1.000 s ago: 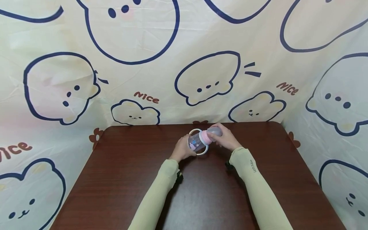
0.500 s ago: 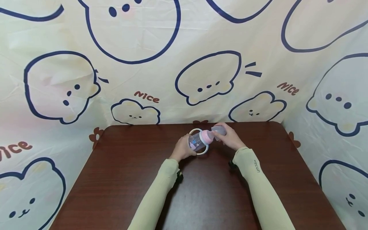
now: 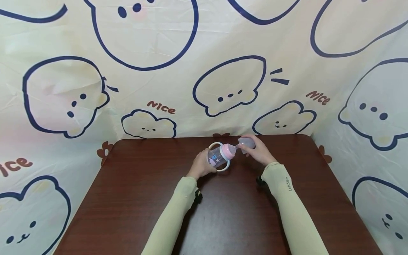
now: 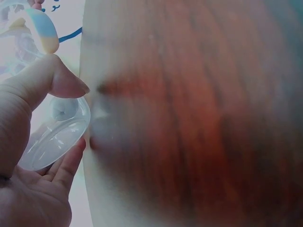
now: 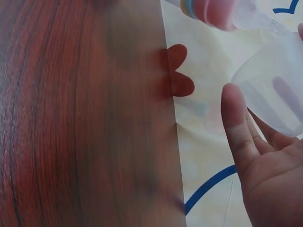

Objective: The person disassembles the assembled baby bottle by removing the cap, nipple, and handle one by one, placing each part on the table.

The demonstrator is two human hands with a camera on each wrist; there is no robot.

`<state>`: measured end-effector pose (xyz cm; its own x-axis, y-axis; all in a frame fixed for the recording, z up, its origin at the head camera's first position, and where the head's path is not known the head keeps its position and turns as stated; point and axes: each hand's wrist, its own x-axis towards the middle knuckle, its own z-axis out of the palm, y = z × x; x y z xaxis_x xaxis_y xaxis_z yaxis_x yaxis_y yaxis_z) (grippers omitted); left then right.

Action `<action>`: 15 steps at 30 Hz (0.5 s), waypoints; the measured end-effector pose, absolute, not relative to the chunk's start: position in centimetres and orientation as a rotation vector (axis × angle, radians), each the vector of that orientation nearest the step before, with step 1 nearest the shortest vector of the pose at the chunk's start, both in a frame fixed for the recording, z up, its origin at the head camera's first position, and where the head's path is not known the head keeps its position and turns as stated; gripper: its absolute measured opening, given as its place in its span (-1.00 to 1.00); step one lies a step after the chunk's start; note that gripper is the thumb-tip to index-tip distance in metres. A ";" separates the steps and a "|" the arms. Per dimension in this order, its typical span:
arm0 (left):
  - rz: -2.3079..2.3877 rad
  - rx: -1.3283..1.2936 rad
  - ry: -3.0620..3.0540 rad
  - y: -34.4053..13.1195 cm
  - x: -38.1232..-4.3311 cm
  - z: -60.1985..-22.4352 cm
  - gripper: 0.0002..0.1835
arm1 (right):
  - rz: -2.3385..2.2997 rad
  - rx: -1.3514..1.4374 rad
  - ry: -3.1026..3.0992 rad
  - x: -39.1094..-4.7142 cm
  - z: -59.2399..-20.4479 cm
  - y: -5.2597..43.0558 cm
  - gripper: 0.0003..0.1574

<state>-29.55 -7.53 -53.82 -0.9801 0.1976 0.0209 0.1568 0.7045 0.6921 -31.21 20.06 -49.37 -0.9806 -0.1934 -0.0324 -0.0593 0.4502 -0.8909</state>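
Observation:
My left hand (image 3: 201, 165) grips a clear baby bottle (image 3: 215, 158) round its lower body, and the bottle lies tilted with its top toward the right. It has a pink collar (image 3: 228, 151) and a pale two-handled ring. The bottle's round clear base (image 4: 57, 137) faces the left wrist camera, between thumb and fingers. Between fingers and thumb, my right hand (image 3: 260, 153) holds a translucent cap (image 3: 247, 143). A clear teat (image 5: 255, 19) sticks out of the collar, its tip close to the cap's (image 5: 270, 80) mouth.
A dark brown wooden table (image 3: 223, 212) lies beneath both hands, and its far edge runs just behind the bottle. Cream cloth (image 3: 178, 88) printed with blue cartoon outlines hangs at the back and both sides.
My right hand has drawn the cap off the bottle's top, toward the right, and the teat has come into view. My left hand and the bottle stay nearly in place.

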 end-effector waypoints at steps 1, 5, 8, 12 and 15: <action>1.151 0.304 2.854 -7.5 -29.6 -53.8 -0.06 | -1.575 -0.223 2.562 -31.2 -49.3 20.2 -0.24; 1.146 0.307 2.869 -7.7 -29.7 -53.8 -0.06 | -1.604 -0.237 2.556 -31.4 -49.1 20.5 -0.23; 1.137 0.295 2.870 -7.8 -29.8 -53.9 -0.06 | -1.603 -0.241 2.558 -31.5 -49.1 20.8 -0.21; 1.145 0.299 2.858 -7.7 -29.8 -54.0 -0.06 | -1.581 -0.209 2.576 -31.5 -49.0 21.4 -0.20; 1.147 0.302 2.851 -7.7 -29.7 -54.0 -0.06 | -1.544 -0.203 2.593 -31.3 -48.9 21.8 -0.17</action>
